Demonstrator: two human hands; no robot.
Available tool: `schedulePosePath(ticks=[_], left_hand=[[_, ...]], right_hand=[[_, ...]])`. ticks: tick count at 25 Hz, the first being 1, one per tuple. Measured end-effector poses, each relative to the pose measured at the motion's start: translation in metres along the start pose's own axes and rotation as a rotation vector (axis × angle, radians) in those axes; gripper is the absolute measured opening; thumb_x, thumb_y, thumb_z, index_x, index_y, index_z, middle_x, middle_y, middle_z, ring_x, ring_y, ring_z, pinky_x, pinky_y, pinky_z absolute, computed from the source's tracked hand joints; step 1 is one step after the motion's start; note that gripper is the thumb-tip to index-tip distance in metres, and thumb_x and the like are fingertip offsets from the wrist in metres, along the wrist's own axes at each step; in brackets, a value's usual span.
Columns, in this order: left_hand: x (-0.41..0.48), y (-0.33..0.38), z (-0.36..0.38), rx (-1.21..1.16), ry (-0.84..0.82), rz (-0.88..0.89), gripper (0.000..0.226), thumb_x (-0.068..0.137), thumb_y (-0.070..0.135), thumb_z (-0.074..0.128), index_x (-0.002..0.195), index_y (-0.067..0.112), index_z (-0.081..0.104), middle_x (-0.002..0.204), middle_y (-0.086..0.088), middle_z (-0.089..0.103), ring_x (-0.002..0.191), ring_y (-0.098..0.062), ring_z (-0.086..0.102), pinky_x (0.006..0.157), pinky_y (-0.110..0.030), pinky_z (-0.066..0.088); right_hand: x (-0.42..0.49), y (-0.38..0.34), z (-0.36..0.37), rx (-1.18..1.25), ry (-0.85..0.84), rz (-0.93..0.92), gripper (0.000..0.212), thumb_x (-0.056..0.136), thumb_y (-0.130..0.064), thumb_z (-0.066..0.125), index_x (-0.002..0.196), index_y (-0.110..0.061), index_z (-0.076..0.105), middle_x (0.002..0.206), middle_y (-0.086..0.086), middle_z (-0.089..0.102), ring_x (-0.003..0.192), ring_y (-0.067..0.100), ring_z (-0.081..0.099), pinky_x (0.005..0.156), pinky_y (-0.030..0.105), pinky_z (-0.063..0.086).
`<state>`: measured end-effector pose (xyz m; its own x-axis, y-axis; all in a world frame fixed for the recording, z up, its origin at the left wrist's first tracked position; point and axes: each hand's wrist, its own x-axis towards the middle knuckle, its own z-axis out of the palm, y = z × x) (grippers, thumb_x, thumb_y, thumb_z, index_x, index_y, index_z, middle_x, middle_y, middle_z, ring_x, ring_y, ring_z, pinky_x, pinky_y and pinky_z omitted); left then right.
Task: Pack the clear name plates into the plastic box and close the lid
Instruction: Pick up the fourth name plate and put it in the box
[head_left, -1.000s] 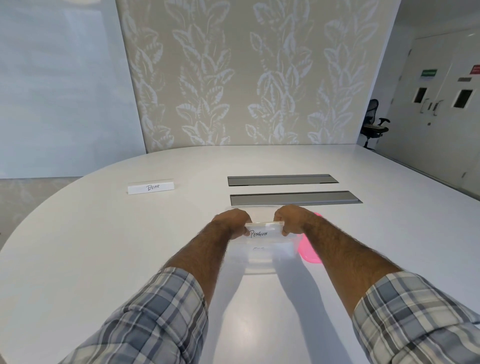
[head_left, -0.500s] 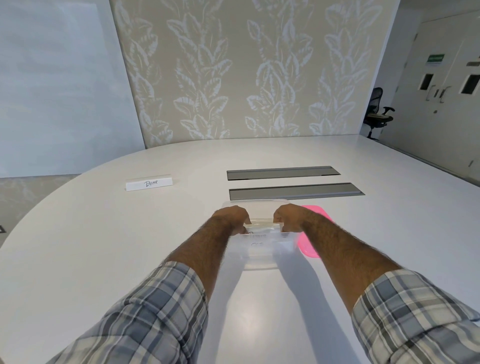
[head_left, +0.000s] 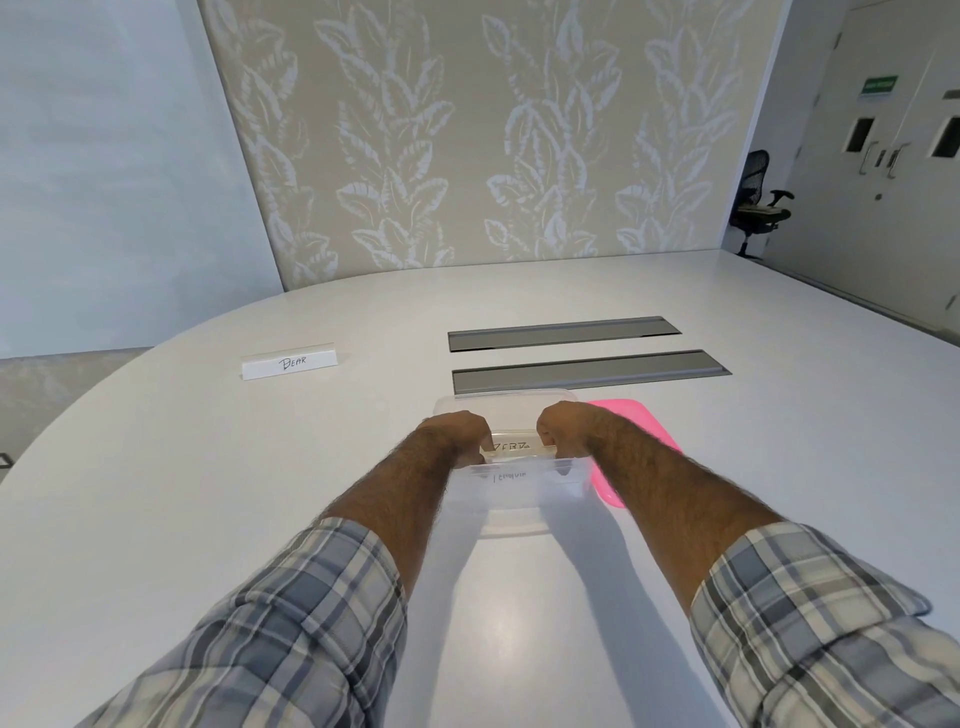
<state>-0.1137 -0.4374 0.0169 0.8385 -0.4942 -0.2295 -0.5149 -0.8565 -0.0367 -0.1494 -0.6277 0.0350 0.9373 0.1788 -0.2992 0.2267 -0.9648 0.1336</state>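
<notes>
A clear plastic box (head_left: 511, 501) stands on the white table (head_left: 208, 493) in front of me. Both hands reach down into it. My left hand (head_left: 457, 434) and my right hand (head_left: 563, 431) grip the two ends of a clear name plate marked "Penguin" (head_left: 511, 475), which sits low inside the box behind its near wall. Another name plate with writing (head_left: 511, 447) lies in the box behind it. A third plate marked "Bear" (head_left: 289, 362) stands on the table at the far left. The pink lid (head_left: 636, 447) lies flat just right of the box.
Two grey cable hatches (head_left: 589, 370) are set into the table just beyond the box. An office chair (head_left: 758, 208) stands by doors at the far right. A patterned wall panel rises behind the table.
The "Penguin" plate, held above the box rim a second ago, has been lowered into the box by both hands. The view has shifted slightly.
</notes>
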Motion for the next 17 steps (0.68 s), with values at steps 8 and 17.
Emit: schedulePosePath(ticks=[8,17], left_hand=[[0.007,0.000,0.001,0.017,-0.040,0.011,0.039,0.082,0.034,0.074,0.120,0.032,0.070,0.118,0.005,0.070,0.107,-0.021,0.065,0.084,-0.034,0.055],[0.018,0.001,0.001,0.047,-0.071,0.025,0.042,0.072,0.039,0.083,0.110,0.023,0.073,0.104,0.001,0.072,0.096,-0.023,0.065,0.070,-0.026,0.047]], right_hand=[[0.009,-0.003,0.003,-0.009,-0.071,0.013,0.041,0.067,-0.020,0.088,0.099,-0.005,0.066,0.111,0.011,0.069,0.103,0.028,0.064,0.084,0.031,0.051],[0.016,-0.008,0.005,0.037,-0.101,0.047,0.050,0.070,-0.017,0.087,0.112,0.000,0.068,0.114,0.013,0.068,0.090,0.023,0.057,0.084,0.029,0.047]])
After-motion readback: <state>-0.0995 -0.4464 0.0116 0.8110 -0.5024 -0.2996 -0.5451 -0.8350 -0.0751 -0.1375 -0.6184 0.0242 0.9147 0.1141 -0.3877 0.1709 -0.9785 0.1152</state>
